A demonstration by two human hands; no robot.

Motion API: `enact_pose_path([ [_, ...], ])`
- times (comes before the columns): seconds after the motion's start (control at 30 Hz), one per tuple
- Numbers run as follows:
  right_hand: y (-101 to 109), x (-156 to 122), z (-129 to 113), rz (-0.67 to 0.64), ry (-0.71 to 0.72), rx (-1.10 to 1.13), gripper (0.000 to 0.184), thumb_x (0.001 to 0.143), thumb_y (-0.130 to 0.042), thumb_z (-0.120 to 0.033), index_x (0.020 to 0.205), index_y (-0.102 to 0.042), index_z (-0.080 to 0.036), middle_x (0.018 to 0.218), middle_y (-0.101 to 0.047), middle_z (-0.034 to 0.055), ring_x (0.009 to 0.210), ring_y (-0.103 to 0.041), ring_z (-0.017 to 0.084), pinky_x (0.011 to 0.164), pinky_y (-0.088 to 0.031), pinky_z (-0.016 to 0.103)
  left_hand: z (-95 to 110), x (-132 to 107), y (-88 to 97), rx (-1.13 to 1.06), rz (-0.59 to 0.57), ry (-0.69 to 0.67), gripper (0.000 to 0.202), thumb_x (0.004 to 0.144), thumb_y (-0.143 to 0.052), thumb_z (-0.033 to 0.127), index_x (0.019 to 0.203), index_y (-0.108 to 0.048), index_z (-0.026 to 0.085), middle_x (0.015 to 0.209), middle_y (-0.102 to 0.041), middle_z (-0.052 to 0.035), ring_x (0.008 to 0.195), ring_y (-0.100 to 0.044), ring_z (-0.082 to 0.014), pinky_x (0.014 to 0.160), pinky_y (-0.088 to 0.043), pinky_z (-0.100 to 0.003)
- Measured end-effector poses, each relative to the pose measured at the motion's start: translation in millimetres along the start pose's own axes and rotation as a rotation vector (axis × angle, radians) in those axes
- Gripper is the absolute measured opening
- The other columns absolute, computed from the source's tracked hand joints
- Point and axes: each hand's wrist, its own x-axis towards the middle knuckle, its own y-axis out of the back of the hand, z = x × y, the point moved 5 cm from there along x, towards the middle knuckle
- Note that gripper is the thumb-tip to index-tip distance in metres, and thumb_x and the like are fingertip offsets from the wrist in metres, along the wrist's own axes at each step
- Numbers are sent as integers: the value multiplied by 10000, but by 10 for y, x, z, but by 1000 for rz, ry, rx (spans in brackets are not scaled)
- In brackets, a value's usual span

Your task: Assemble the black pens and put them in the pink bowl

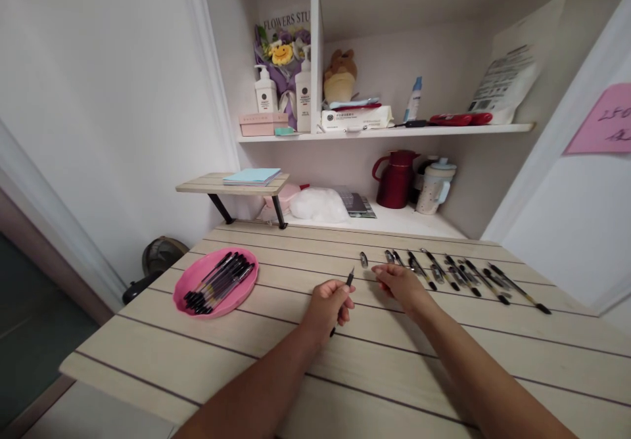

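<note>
My left hand (pixel 329 307) is closed round a black gel pen (pixel 350 277). The pen is uncapped, its bare tip pointing up and away from me. My right hand (pixel 397 284) reaches over the table with bent fingers slightly apart, and nothing shows between them. Just beyond its fingertips lies a pen cap (pixel 363 259), dark and clear, not touched. To the right, several uncapped pens (pixel 486 281) lie in a slanted row with loose caps (pixel 436 273) among them. A pink plastic tray (pixel 180 288) on the left holds a pile of capped pens (pixel 221 282).
The table (pixel 197 353) has pale planks with dark lines. At its back left stands a small raised shelf (pixel 197 184) bearing blue paper (pixel 251 176). Behind are a white fluffy bundle (pixel 319 205), a red jug (pixel 396 179) and a pale cup (pixel 434 189). Bottles stand on the upper shelf (pixel 444 130).
</note>
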Motion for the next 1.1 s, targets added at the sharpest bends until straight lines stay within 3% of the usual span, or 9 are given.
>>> enact_pose_path([
  [0.1, -25, -180, -118, -51, -66, 276, 223, 682, -593, -388, 729, -622, -171, 565, -595, 26, 469, -493, 118, 452, -386, 244, 0, -34, -50, 79, -43, -3, 306, 699, -557, 401, 823, -577, 123, 593, -545, 15, 380, -395, -33, 377, -239, -175],
  [0.23, -59, -367, -344, -12, -109, 606, 329, 560, -728, -406, 740, -621, -153, 697, -642, 66, 492, -498, 103, 409, -345, 215, 1, -61, -75, 134, -63, 4, 280, 715, -536, 386, 817, -577, 128, 591, -542, 17, 376, -389, -33, 376, -248, -173],
  [0.4, -71, -433, -459, 17, -33, 586, 362, 577, -721, -437, 771, -637, -143, 680, -615, 39, 464, -460, 81, 385, -298, 204, 27, -75, -85, 155, -88, -17, 269, 724, -530, 387, 800, -569, 131, 596, -540, 16, 382, -395, -37, 373, -254, -172],
  [0.63, -109, -460, -449, -54, -27, 473, 324, 590, -708, -437, 731, -637, -154, 536, -545, -19, 432, -420, 78, 402, -271, 215, 6, -60, -82, 175, -90, -18, 239, 730, -524, 365, 777, -559, 133, 588, -542, 13, 377, -390, -38, 368, -250, -174],
  [1.1, -181, -541, -441, -158, -53, 440, 336, 602, -689, -484, 625, -602, -160, 480, -539, -15, 425, -427, 82, 408, -277, 213, 7, -69, -40, 172, -46, -14, 235, 700, -568, 365, 714, -572, 130, 596, -568, -2, 400, -403, -44, 387, -246, -184],
])
